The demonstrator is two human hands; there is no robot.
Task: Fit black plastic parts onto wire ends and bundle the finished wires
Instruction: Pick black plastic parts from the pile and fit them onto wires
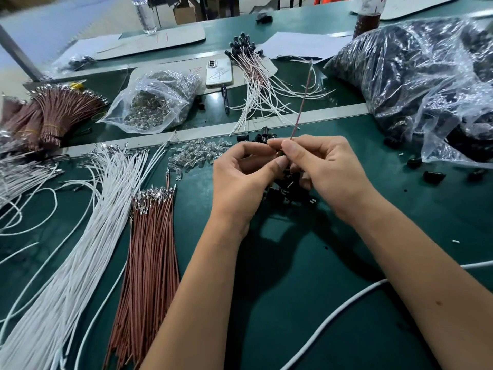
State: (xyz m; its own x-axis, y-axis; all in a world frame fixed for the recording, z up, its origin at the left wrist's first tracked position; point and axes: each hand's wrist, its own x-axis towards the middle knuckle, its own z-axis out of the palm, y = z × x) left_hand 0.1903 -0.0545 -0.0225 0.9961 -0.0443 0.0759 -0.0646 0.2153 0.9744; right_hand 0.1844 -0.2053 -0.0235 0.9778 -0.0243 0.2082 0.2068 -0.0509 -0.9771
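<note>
My left hand [245, 177] and my right hand [322, 172] meet at the fingertips above the green table [306, 276]. Together they pinch a small black plastic part [283, 154], mostly hidden by my fingers. A brown wire [301, 102] rises from my right fingertips and points away from me, with a metal terminal at its far tip. Loose black parts [282, 188] lie under my hands. Brown wires [149, 263] and white wires [88, 236] lie to the left. Finished wires with black caps [253, 73] lie at the back.
A large clear bag of black parts [416, 76] fills the right. A bag of small clear parts [152, 102] and a phone [219, 73] sit at the back. Clear parts [197, 153] lie loose. Tied brown wire bundles [50, 116] stand far left. A white cable [346, 305] crosses near right.
</note>
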